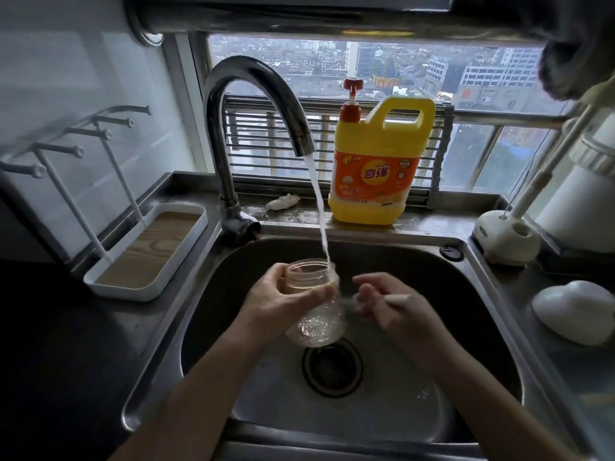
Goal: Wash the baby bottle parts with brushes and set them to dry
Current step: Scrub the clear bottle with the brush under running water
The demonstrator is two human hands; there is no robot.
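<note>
Over the steel sink (466, 314), my left hand (276, 296) grips a clear baby bottle (316, 314) just below its threaded neck. The bottle is upright and open at the top. Water runs from the curved faucet (253, 104) in a thin stream (319, 214) onto the bottle's rim. My right hand (386, 302) is beside the bottle on its right, closed on a thin beige brush handle (399, 298). The brush end is blurred between the fingers and the bottle.
A white drying rack (143, 251) with upright pegs stands on the counter at left. A yellow dish soap jug (376, 161) sits on the ledge behind the sink. A white brush stand (506, 241) and a white dome-shaped item (575, 311) are at right. The drain (331, 367) lies below the bottle.
</note>
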